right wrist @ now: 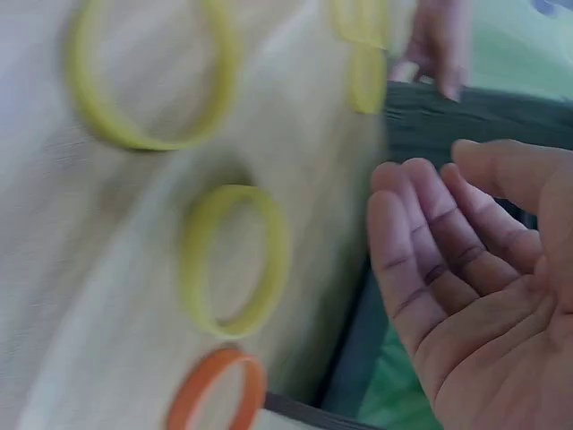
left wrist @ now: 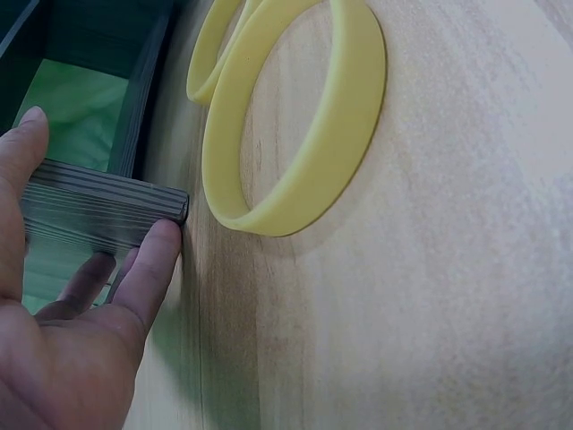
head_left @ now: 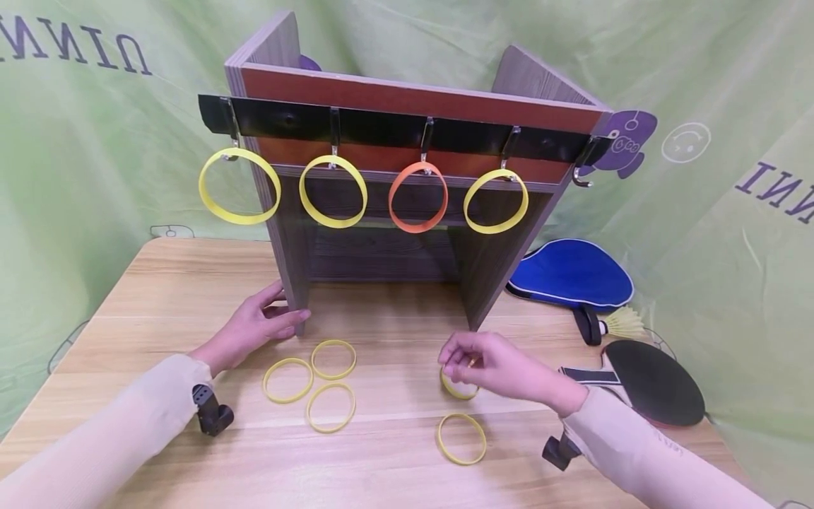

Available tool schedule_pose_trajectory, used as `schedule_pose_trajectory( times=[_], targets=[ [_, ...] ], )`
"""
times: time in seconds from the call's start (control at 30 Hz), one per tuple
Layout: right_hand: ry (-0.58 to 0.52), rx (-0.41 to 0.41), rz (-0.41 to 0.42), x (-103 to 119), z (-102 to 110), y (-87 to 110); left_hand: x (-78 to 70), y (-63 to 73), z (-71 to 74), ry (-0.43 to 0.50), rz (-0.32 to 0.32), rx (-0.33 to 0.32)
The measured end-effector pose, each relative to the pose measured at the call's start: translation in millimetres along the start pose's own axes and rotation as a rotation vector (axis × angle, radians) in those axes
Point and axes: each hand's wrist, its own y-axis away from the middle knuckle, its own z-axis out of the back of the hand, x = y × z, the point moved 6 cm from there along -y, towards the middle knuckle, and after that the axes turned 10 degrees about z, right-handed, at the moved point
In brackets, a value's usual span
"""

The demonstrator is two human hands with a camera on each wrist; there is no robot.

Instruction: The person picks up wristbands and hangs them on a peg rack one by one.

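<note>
My left hand (head_left: pixel 263 322) grips the lower front edge of the left side panel of a wooden stand (head_left: pixel 289 283); in the left wrist view the thumb and fingers lie on either side of the panel (left wrist: pixel 107 202). My right hand (head_left: pixel 499 364) hovers over the table at the right with loosely bent fingers, holding nothing. Beneath it lies a yellow ring (head_left: pixel 459 391), partly hidden by the hand, and nearer me is another yellow ring (head_left: pixel 461 438). The right wrist view also shows an orange ring (right wrist: pixel 215 394) on the table, hidden from the head view.
Three yellow rings (head_left: pixel 331 408) lie near my left hand. Three more yellow rings (head_left: pixel 333 191) and an orange ring (head_left: pixel 417 196) hang from the stand's hooks; the rightmost hook (head_left: pixel 581 177) is bare. A blue case (head_left: pixel 572 272), shuttlecock (head_left: pixel 623 322) and paddle (head_left: pixel 655 382) lie right.
</note>
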Motion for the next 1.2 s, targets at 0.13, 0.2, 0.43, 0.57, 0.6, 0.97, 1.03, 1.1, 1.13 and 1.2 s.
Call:
schedule_pose_trajectory(
  times=[0.13,0.2,0.43,0.57,0.6,0.97,1.03,1.1,1.13,1.2],
  targets=[
    [0.158,0.100,0.033,-2,-18,8.4,0.9,-1.3,-0.2,-0.001,0.000,0.005],
    [0.203,0.143,0.026,-2,-25,12.7,0.7,-1.7,-0.4,0.002,-0.005,0.009],
    [0.287,0.213,-0.006,-7,-38,20.5,0.4,-1.7,0.2,0.015,-0.011,0.009],
    [0.307,0.212,-0.020,-9,-40,20.9,0.5,-1.4,0.2,0.016,-0.010,0.006],
    [0.306,0.214,-0.026,-10,-40,21.0,0.5,-1.1,0.2,0.015,-0.009,0.005],
    [0.337,0.220,-0.030,-12,-50,23.9,-0.8,0.9,-0.4,0.017,-0.009,0.006],
    [0.341,0.221,-0.033,-13,-51,24.0,-0.9,1.1,-0.4,0.017,-0.009,0.007],
    [0.341,0.227,-0.039,-13,-52,24.1,-0.9,1.3,-0.3,0.018,-0.007,0.008],
    [0.340,0.230,-0.039,-13,-52,24.1,-0.9,1.4,-0.3,0.017,-0.007,0.008],
    [0.333,0.235,-0.035,-13,-52,24.4,-0.9,1.6,-0.1,0.015,-0.006,0.009]
  ],
)
